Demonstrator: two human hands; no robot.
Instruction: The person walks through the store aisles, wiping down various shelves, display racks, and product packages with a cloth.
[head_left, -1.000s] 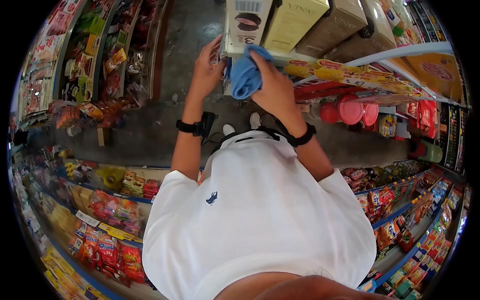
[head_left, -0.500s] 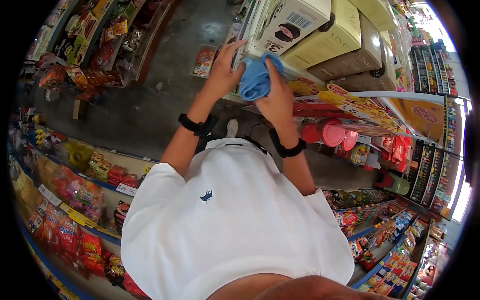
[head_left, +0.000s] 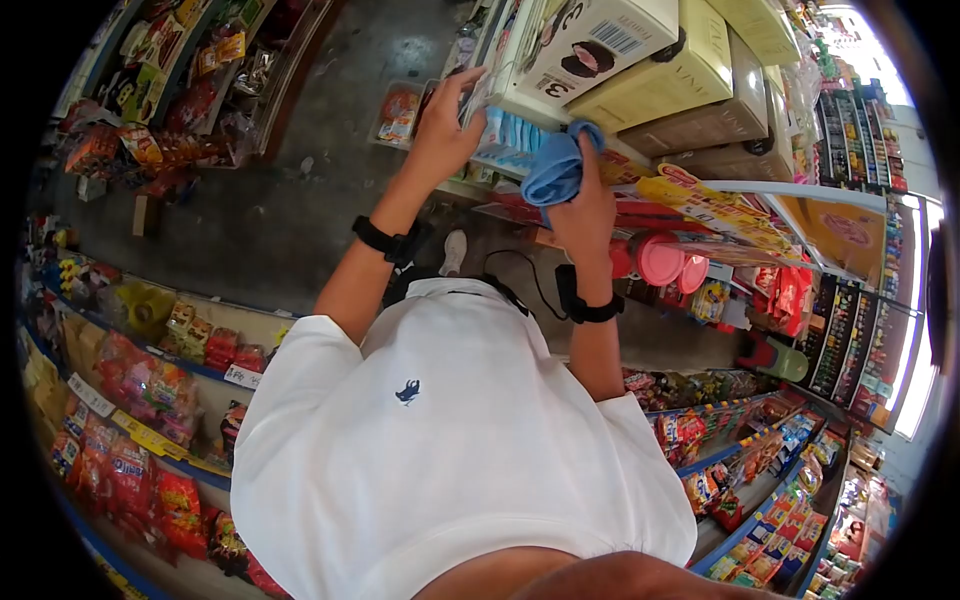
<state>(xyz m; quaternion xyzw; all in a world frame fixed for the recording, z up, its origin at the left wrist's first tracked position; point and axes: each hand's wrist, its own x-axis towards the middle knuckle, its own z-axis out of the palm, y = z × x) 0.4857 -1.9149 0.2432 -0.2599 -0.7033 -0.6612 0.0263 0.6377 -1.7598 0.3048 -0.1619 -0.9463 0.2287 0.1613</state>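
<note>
Large boxes [head_left: 672, 85] are carried by the shelf [head_left: 535, 110]. The left hand [head_left: 445, 130] is held empty with fingers spread at the shelf's corner; whether the shelf is touched cannot be told. Beside the shelf's front edge, in the right hand [head_left: 583, 212], a bunched blue cloth [head_left: 553, 172] is grasped.

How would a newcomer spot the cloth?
From the white shirt, lower middle, go up and slightly right to the right hand. The cloth is bunched in that hand, just below the boxes in the picture. Unlike those printed, straight-edged neighbours, it is plain blue and crumpled.
</note>
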